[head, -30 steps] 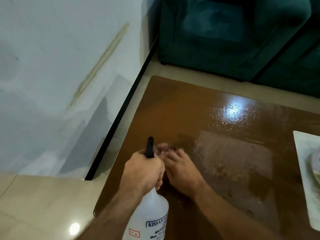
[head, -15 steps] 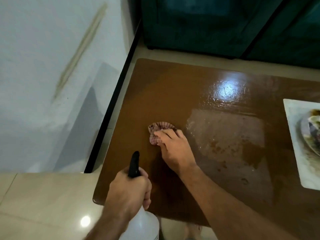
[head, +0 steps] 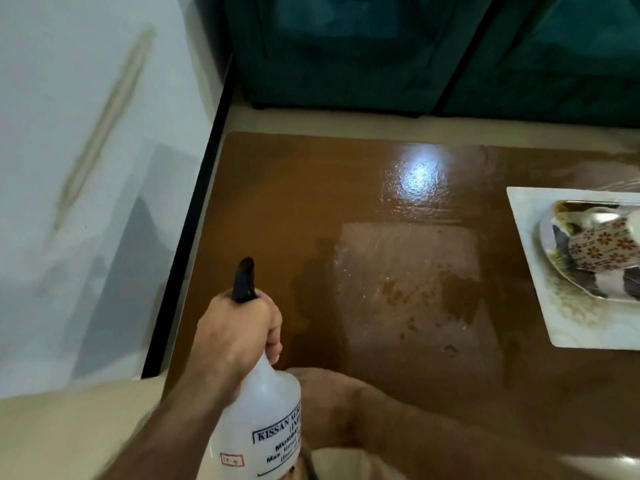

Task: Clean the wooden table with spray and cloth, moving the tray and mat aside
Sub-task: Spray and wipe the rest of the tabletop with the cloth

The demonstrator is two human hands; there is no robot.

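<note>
White wall fills left of frame, teal sofa across top, wooden table (head: 311, 202) centre. Left hand (head: 239, 334) grips neck of spray bottle (head: 263, 420), finger curled at trigger; long axis runs from lower centre up toward frame top, black nozzle (head: 244, 280) aimed up-frame over table. Half second back right hand (head: 325, 400) wiped mid-table with cloth; now pulled to near edge, mostly behind bottle, cloth unseen, grip cannot tell. Judgement: wipe pass done, respray likely. White tray (head: 526, 216) with dishes far right.
</note>
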